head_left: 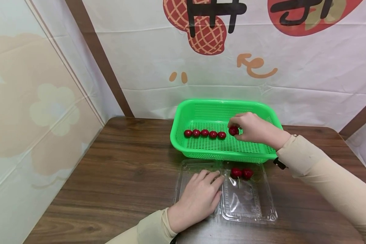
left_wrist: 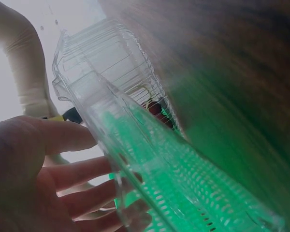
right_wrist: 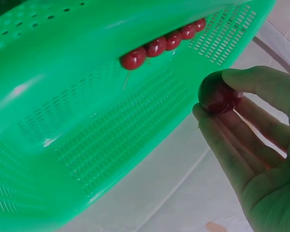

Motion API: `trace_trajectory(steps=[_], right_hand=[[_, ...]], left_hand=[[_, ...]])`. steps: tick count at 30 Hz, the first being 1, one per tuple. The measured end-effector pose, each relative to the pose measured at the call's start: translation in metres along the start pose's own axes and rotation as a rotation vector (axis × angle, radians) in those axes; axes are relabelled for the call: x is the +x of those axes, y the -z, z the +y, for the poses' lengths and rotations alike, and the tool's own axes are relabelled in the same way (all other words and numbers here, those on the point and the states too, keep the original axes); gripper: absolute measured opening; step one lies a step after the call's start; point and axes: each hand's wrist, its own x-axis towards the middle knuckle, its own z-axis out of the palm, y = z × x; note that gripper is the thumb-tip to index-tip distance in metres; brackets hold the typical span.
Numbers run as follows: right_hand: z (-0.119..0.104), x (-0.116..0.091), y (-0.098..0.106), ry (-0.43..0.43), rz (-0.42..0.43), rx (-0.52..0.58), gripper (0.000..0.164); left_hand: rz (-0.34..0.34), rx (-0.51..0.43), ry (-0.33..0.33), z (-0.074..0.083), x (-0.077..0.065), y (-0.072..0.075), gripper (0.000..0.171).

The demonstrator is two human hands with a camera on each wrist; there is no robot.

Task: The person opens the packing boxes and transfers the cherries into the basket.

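Observation:
In the head view my right hand [head_left: 250, 128] pinches a dark red cherry [head_left: 233, 130] between thumb and fingers, over the right part of a green basket [head_left: 225, 154]. Several cherries [head_left: 204, 133] lie in a row on the basket's floor, left of that hand; the right wrist view shows a stem on the nearest cherry [right_wrist: 134, 59]. Nearer me, a clear plastic clamshell box [head_left: 242, 206] lies unfolded. My left hand [head_left: 199, 195] rests on its left half, fingers loosely extended toward the middle fold. Two stemmed cherries [head_left: 242, 173] sit in the far end of its right half.
A brown wooden table [head_left: 119, 176] carries everything. Behind the basket hangs a white printed cloth [head_left: 152, 67], and another pale cloth [head_left: 33, 135] stands along the left side. The basket's raised rim [head_left: 177, 118] surrounds the row of cherries.

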Motion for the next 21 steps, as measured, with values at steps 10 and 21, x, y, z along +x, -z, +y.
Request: trace_trajectory(steps=[10,21], right_hand=[[0.011,0.012,-0.004,-0.032,-0.054,0.011,0.026],[0.022,0.022,-0.009,-0.056,-0.107,0.019,0.026]], left_hand=[[-0.005,-0.008,0.008,0.001,0.001,-0.001,0.034],[0.000,0.005,0.000,0.000,0.000,-0.001,0.034]])
